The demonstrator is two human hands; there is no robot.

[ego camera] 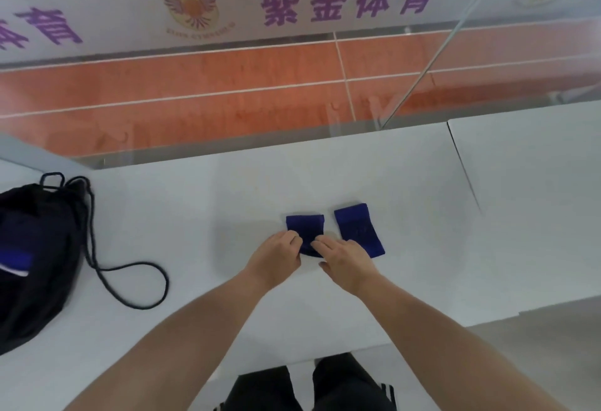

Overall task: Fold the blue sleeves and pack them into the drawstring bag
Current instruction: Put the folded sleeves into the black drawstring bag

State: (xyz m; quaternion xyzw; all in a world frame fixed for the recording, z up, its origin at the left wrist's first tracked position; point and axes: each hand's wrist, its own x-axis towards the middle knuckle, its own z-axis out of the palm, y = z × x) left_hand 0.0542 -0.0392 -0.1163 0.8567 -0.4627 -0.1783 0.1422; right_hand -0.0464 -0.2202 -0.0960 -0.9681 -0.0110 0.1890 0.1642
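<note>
In the head view, you had both hands on the white table (201,212), working on the first sleeve (305,226). It lay as a short blue rectangle straight ahead of you. Your left hand (276,256) had its fingers curled at the sleeve's near left edge. Your right hand (348,264) pinched the near right edge, and the two hands almost touched. The cloth under your fingertips was bunched and dark, so I judged that this fold was only part done. The second sleeve (358,229) lay just beside the first on your right, slightly tilted, flat and compact. It looked already folded, and neither hand touched it. The black drawstring bag (35,248) sat well apart at the left edge of the table, slumped on its side. Its cord (130,284) trailed out in a loose loop across the white surface. I could not tell whether the bag's mouth was open. Nothing blue from this pair had gone into it. By my reading you were about halfway: one sleeve folded and one being finished. Both sleeves had yet to be carried over to the bag and packed.
</note>
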